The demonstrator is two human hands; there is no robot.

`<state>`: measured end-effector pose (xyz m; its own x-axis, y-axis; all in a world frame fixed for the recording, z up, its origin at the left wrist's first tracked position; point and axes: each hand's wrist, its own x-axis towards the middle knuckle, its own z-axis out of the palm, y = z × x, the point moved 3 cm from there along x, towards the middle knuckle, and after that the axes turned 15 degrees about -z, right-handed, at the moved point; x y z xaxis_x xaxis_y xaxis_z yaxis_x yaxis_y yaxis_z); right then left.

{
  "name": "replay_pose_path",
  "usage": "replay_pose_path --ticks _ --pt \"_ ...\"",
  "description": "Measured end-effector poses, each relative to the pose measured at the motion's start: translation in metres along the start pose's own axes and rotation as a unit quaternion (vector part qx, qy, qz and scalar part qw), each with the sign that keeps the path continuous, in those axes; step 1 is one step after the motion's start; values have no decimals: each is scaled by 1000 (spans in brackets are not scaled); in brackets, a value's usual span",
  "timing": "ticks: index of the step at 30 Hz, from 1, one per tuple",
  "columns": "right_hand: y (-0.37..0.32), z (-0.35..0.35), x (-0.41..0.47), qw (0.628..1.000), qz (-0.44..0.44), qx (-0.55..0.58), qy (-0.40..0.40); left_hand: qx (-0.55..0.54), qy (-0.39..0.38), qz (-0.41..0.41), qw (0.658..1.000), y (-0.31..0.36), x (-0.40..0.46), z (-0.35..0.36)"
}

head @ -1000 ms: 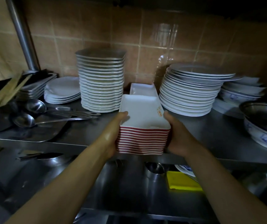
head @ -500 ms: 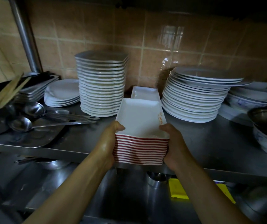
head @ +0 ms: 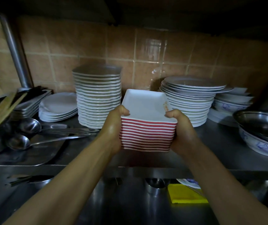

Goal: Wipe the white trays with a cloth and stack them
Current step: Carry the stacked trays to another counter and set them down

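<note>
- The left hand (head: pixel 113 127) and right hand (head: pixel 181 129) grip a stack of white trays (head: pixel 147 125) from either side, thumbs hooked over the top tray's rim; the tray sides show as red and white stripes.
- Compared with half a second ago, the stack sits higher in the hands and more level, and the second white tray behind it is now hidden.
- The stack is held just over the front part of a steel shelf (head: pixel 219 148), between two piles of plates.
- A tall pile of white plates (head: pixel 97 96) stands just left of the trays, a lower, wider pile of plates (head: pixel 190 98) just right.
- Behind runs a wall of brownish tiles (head: pixel 146 54), with a metal pipe (head: pixel 16 51) at left.
- Ladles (head: pixel 31 133) lie on the shelf at left, near flat white dishes (head: pixel 57 106).
- At right a steel bowl (head: pixel 263 125) sits inside a blue-patterned bowl (head: pixel 260 146).
- Below the shelf is a steel sink (head: pixel 122 200), and a yellow cloth (head: pixel 185 194) lies there.
</note>
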<state>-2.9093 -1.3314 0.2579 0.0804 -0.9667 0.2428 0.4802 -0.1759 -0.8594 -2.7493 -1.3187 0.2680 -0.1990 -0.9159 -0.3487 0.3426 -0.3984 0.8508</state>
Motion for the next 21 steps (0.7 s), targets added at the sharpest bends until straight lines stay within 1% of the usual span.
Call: replay_pose_path --ticks 2,7,11,16,21 --pt "-11 1 11 1000 0 -6 6 10 -6 5 1000 11 10 5" --pt "-22 -6 51 999 22 -17 37 36 12 9 999 36 49 17" --pt "-17 -21 87 996 50 -29 63 41 36 -2 998 46 82 23" --pt "-5 -37 124 996 66 -23 58 38 64 -9 997 53 117 26" --pt "7 -47 146 993 90 -28 71 40 93 -15 995 53 140 23"
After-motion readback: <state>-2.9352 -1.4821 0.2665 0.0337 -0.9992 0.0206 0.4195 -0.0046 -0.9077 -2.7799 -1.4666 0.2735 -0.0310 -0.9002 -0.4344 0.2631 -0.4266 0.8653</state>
